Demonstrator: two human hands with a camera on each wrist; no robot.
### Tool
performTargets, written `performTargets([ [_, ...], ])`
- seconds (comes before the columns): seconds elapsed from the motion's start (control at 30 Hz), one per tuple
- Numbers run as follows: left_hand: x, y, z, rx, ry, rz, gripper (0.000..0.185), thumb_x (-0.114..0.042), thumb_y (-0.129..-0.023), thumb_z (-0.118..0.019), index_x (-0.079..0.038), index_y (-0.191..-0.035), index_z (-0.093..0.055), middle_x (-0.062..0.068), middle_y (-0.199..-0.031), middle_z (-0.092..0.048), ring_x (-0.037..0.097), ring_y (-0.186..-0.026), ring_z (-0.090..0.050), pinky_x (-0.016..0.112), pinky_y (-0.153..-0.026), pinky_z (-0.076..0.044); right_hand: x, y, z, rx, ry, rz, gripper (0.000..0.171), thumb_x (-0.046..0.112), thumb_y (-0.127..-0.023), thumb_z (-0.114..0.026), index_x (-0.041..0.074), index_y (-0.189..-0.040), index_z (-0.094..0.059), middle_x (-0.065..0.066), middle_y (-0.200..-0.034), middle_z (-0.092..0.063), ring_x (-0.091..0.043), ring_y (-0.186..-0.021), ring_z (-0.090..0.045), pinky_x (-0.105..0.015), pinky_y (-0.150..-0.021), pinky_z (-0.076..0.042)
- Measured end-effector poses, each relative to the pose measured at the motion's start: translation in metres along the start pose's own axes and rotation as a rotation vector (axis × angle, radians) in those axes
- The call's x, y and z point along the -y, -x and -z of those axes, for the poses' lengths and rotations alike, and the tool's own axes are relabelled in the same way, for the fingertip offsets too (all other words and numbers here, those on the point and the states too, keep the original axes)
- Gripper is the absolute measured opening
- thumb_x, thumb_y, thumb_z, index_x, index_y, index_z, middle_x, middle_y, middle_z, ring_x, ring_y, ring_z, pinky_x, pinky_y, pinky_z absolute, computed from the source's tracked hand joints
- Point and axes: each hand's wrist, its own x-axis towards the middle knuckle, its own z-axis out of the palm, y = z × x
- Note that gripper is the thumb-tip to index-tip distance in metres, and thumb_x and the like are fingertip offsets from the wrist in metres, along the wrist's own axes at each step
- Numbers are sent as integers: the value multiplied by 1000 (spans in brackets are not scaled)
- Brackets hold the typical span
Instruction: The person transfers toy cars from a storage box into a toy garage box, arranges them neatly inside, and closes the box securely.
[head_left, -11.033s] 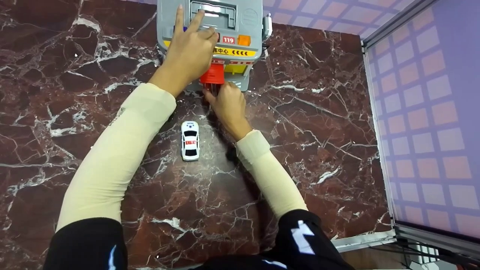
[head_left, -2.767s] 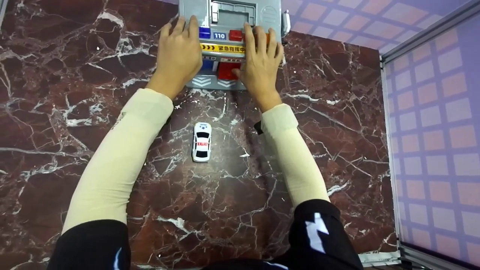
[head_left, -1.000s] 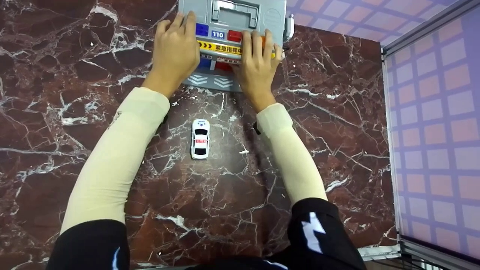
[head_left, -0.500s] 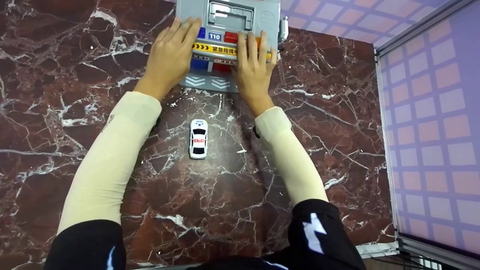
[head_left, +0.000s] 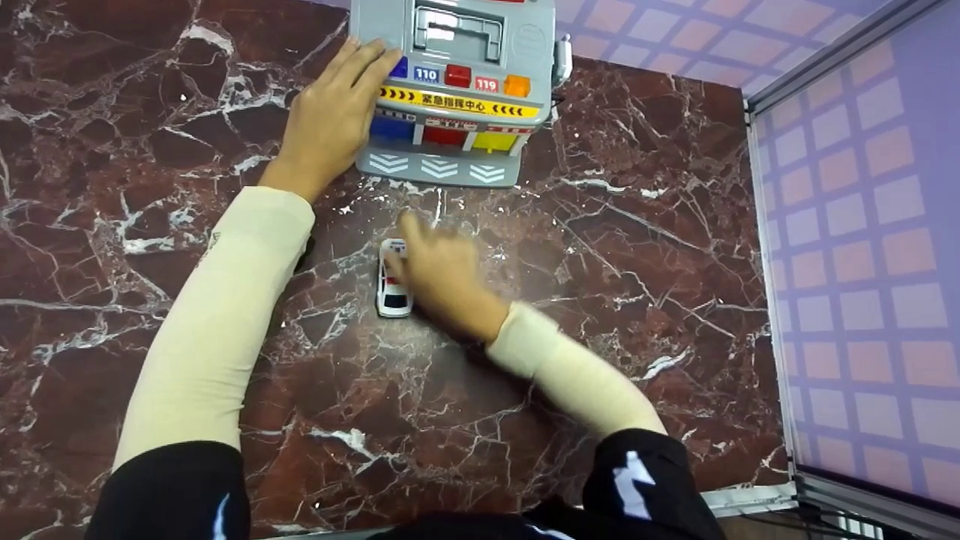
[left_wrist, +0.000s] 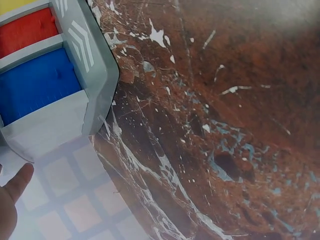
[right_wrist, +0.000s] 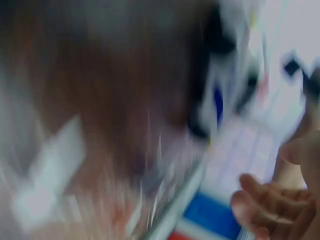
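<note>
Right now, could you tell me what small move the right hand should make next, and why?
Probably close the fingers on the white toy police car: the right hand is blurred over it, grip not yet clear, while the left hand rests on the grey toy station.

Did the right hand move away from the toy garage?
Yes. The right hand left the garage front and came back toward the person, down to the white car on the table.

The right hand left the toy station for the toy car.
</note>
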Motion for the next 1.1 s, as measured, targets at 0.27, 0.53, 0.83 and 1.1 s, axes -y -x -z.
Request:
performTargets([
  [0.27, -2, -1, 3, 20, 13, 37, 43, -36, -101, -25, -30, -141, -39, -7, -147, -37, 17, -139, -26, 49, -104, -38, 39, 16, -18, 184, 103, -116, 62, 67, -87, -36, 9, -109, -35, -4, -66, -54, -14, -41, -46, -24, -30, -35],
  [0.53, -7, -6, 3, 32, 14, 37, 42, -36, -101, -25, -31, -141, -39, -7, -147, -37, 18, -139, -27, 52, -100, -41, 39, 19, -13, 272, 47, -151, 64, 67, -85, -40, 9, -110, -35, 2, -53, -48, -13, -39, -44, -24, -31, -36],
  [0.83, 0, -4, 9, 69, 10, 77, 47, -35, -100, -27, -24, -146, -26, 1, -146, -38, 18, -137, -30, 53, -92, -46, 41, 37, -5, 317, 1, -86, 53, 51, -86, -52, 7, -109, -35, 0, -54, -53, -16, -42, -52, -25, -31, -40],
  [1.1, 0, -4, 9, 80, 23, 100, 46, -34, -100, -28, -20, -144, -29, 4, -145, -40, 18, -137, -31, 53, -95, -45, 30, 34, -5, 176, -64, -118, 40, 35, -88, -56, 7, -108, -36, -6, -62, -56, -18, -43, -53, -25, -32, -43],
])
